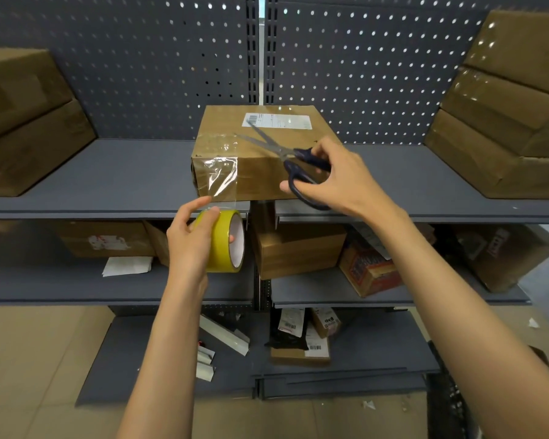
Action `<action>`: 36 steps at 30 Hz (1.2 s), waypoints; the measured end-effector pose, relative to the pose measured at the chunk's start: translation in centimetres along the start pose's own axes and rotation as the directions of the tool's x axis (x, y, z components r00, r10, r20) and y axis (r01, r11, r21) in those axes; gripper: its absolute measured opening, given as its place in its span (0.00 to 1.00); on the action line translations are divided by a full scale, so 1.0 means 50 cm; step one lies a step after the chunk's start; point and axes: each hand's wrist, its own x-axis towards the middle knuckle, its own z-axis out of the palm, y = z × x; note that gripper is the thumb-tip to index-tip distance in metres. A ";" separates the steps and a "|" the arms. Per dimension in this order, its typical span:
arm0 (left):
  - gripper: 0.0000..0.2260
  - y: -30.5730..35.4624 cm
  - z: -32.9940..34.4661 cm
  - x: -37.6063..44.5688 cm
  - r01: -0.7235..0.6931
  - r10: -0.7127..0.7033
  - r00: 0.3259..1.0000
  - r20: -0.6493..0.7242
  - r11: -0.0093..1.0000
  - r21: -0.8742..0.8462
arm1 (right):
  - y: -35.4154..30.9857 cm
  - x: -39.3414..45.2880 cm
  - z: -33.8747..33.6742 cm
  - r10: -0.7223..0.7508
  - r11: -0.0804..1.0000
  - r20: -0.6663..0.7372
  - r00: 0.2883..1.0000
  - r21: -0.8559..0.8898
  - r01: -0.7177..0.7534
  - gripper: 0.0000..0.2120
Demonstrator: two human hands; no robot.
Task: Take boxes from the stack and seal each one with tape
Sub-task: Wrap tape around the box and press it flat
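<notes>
Brown boxes, two of them, lie stacked at the left end of the shelf (124,172). Below the shelf edge the left hand (191,242) grips one yellow tape roll (224,240); its open core faces right, so its axis runs left to right. From the roll a clear strip (222,179) goes up and sticks on the left part of the front face of the box (267,147) and over its top edge. This one box sits in the middle of the shelf, near the front edge, with a white label (278,120) on top at the back. Over the box the right hand (333,179) holds one pair of scissors (286,153) by the dark handles, fingers through the loops. The blades are parted and point up and to the left, above the top of the box. At the right end of the shelf three more boxes are stacked.
</notes>
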 end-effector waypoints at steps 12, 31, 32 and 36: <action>0.10 0.003 0.001 -0.003 0.000 0.000 1.000 0.003 1.000 -0.011 | 0.004 -0.031 -0.007 0.099 0.992 0.297 0.950 -0.099 -0.072 0.27; 0.10 0.000 -0.009 0.012 -0.016 0.016 1.000 0.013 0.999 0.039 | 0.001 0.023 0.050 0.048 0.996 0.458 0.888 0.044 -0.076 0.24; 0.10 0.000 -0.009 0.012 -0.017 0.016 1.000 0.016 0.999 0.040 | 0.002 0.024 0.051 0.040 0.996 0.457 0.888 0.050 -0.071 0.24; 0.09 -0.002 -0.009 0.012 -0.018 0.017 1.000 0.026 0.999 0.034 | 0.005 0.026 0.047 0.015 0.996 0.461 0.888 0.072 -0.054 0.22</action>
